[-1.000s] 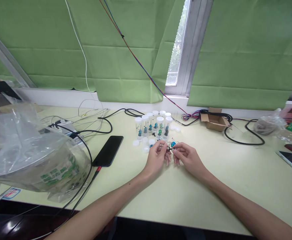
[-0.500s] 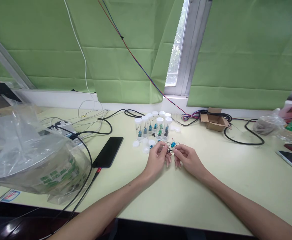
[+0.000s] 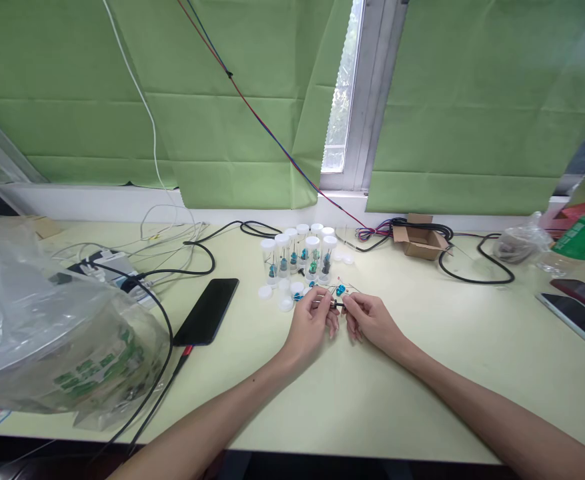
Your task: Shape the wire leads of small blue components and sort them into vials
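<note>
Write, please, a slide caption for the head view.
Left hand and right hand meet at a small dark part near white-capped tubes.

Left forearm (image 3: 227, 403), right forearm (image 3: 472, 390) angled inward. Left hand (image 3: 306, 325), right hand (image 3: 372, 320) near each other, both in pinch grip.

A: From where I'm standing I'm counting two hands, one left hand (image 3: 305, 327) and one right hand (image 3: 372, 320), plus one slim dark piece (image 3: 338, 305) that's showing between them. Tubes?

B: I'm getting eight white-capped tubes (image 3: 313, 263), though more could be hiding behind. Loose white caps (image 3: 265, 292)? At least four are lying around lol.

A: Phones?

B: I'm seeing three phone-looking slabs (image 3: 207, 311): one's lying left, two are lying right. Also one open cardboard box (image 3: 422, 247), one green-labelled bottle (image 3: 583, 238) and two plastic bags (image 3: 27, 313) are sitting there.
</note>
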`<act>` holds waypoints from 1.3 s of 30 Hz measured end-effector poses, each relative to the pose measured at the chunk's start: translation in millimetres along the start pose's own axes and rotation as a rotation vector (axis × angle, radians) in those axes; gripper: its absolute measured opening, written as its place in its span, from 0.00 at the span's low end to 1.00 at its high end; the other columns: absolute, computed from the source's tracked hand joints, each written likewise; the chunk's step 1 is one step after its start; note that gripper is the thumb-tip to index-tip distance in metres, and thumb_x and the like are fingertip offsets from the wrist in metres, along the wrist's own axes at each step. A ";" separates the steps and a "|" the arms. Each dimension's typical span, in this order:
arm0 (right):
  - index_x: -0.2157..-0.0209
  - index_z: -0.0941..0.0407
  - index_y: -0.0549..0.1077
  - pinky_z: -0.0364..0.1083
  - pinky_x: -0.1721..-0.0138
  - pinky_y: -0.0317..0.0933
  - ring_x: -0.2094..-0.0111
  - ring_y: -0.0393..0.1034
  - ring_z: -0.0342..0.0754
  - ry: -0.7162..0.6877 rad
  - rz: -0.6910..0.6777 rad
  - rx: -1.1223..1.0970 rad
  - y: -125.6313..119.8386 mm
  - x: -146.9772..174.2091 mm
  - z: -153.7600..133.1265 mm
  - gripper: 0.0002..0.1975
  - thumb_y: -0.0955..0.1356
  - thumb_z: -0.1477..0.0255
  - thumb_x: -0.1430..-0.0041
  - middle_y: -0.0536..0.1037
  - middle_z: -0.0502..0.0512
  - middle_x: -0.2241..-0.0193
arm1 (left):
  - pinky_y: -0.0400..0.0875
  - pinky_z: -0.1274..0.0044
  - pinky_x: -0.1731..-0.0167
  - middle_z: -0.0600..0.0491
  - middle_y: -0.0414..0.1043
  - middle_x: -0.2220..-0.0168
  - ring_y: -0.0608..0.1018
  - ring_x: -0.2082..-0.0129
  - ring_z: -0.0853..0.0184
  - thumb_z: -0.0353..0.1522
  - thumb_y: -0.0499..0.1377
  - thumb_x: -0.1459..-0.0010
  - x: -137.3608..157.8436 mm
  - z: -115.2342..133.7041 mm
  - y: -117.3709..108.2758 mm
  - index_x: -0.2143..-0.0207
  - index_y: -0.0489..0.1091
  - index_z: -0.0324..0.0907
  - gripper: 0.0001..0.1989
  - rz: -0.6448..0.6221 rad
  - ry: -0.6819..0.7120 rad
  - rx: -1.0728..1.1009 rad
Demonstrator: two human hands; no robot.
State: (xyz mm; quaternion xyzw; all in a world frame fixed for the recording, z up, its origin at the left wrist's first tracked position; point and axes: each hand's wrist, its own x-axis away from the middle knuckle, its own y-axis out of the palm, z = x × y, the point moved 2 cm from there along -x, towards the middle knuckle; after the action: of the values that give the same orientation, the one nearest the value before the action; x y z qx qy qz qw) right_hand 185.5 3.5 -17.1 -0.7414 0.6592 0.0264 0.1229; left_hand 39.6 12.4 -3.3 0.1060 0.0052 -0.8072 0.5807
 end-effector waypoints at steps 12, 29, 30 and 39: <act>0.78 0.56 0.67 0.40 0.89 0.53 0.91 0.61 0.41 0.027 0.010 -0.009 -0.8 0.0 5.3 0.26 0.62 0.49 0.37 0.65 0.44 0.91 | 0.63 0.81 0.83 0.59 0.66 0.82 0.67 0.85 0.73 0.45 0.58 0.41 -1.8 0.8 2.9 0.69 0.63 0.43 0.16 -0.003 -0.020 0.022; 0.55 0.55 0.69 0.43 0.73 0.68 0.74 0.71 0.43 -0.148 0.009 0.049 -9.1 9.1 -5.5 0.13 0.68 0.62 0.37 0.73 0.49 0.73 | 0.63 0.81 0.82 0.58 0.67 0.80 0.69 0.83 0.73 0.43 0.56 0.37 3.1 0.7 4.0 0.68 0.63 0.42 0.13 0.044 -0.015 0.050; 0.55 0.55 0.69 0.44 0.71 0.69 0.72 0.72 0.44 -0.162 0.009 0.071 -10.0 9.6 -5.0 0.13 0.68 0.63 0.37 0.74 0.51 0.70 | 0.63 0.81 0.81 0.59 0.66 0.81 0.69 0.83 0.73 0.42 0.55 0.37 3.4 0.8 4.3 0.68 0.63 0.42 0.13 0.040 -0.012 0.051; 0.57 0.56 0.71 0.46 0.70 0.71 0.70 0.73 0.46 -0.278 0.025 0.169 -12.1 8.3 1.4 0.09 0.68 0.67 0.37 0.75 0.54 0.68 | 0.64 0.81 0.81 0.59 0.63 0.81 0.69 0.83 0.73 0.40 0.54 0.35 4.8 1.2 7.4 0.67 0.62 0.42 0.12 0.032 0.032 0.059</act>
State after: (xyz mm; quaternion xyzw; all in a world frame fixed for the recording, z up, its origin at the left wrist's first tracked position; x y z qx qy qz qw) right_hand 198.7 -3.0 -18.4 -0.7094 0.6448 0.0745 0.2745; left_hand 44.9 5.3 -2.1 0.1360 -0.0107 -0.7958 0.5900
